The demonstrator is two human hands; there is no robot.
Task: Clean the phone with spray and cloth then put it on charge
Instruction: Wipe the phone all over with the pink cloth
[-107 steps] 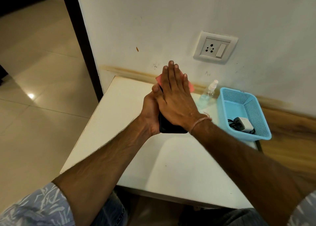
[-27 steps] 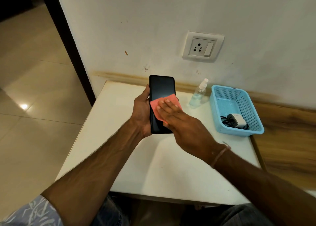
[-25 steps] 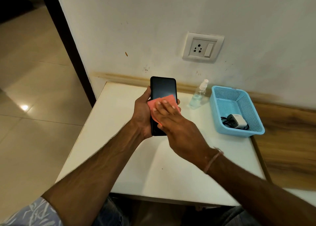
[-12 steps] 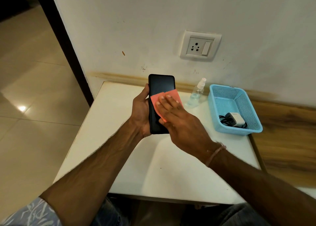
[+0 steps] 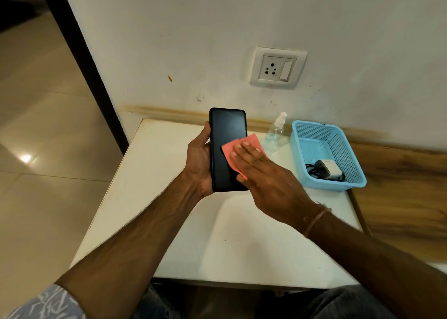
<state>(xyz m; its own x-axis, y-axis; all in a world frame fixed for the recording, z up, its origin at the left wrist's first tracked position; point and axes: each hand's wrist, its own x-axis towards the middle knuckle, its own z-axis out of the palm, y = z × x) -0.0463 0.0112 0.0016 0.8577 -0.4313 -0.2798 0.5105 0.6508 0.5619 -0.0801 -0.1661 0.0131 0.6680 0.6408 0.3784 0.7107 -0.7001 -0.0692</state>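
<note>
A black phone (image 5: 227, 135) stands upright above the white table (image 5: 169, 210), screen facing me. My left hand (image 5: 199, 166) grips it from the left side and behind. My right hand (image 5: 263, 173) lies flat on the screen's lower right and presses a pink cloth (image 5: 251, 141) against the glass with straight fingers. A small clear spray bottle (image 5: 275, 130) stands by the wall to the right of the phone. A white charger with a black cable (image 5: 326, 170) lies in the blue basket (image 5: 338, 130).
A white wall socket with a switch (image 5: 277, 68) sits on the wall above the bottle. A dark door frame (image 5: 89, 64) borders the tiled floor at the left. Wooden flooring lies to the right of the table.
My right hand has kept rubbing the cloth over the lower half of the screen, sliding slightly to the right. Earlier it covered the whole phone with the cloth.
</note>
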